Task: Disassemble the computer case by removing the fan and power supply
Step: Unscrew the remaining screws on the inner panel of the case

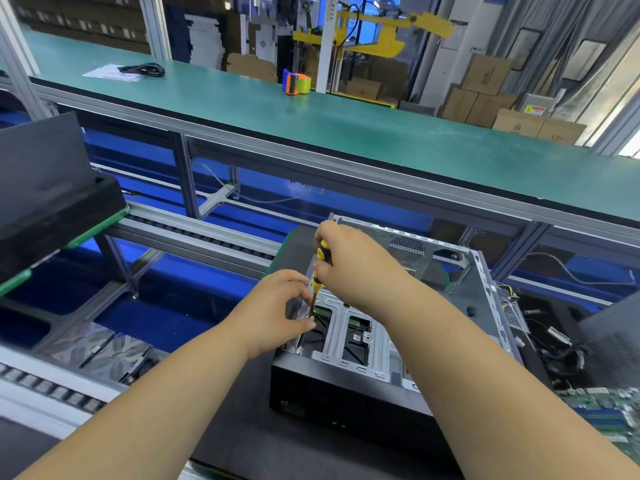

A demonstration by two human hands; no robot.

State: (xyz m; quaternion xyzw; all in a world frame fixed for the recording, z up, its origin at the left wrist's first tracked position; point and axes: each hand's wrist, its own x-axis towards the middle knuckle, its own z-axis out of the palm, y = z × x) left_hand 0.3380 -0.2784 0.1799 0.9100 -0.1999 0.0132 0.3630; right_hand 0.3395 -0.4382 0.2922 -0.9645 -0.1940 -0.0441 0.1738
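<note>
**Both hands at the open case, screwdriver upright**

At far left a black foam tray (52, 202) sits on the roller conveyor (194, 237). Further right, the left hand (277, 310) reaches into the open computer case (346, 393), fingertips pinched together beside the tip of the screwdriver (320, 271); what they pinch is too small to tell. The right hand (349, 265) is wrapped around the yellow-and-black handle, holding the tool upright over the silver drive bracket (341, 327) inside the case. The case lies on its side on a dark mat, its upper side open. Beside it on the right lie loose black cables (561, 358), and a green circuit board (609, 410) at the edge.
</note>
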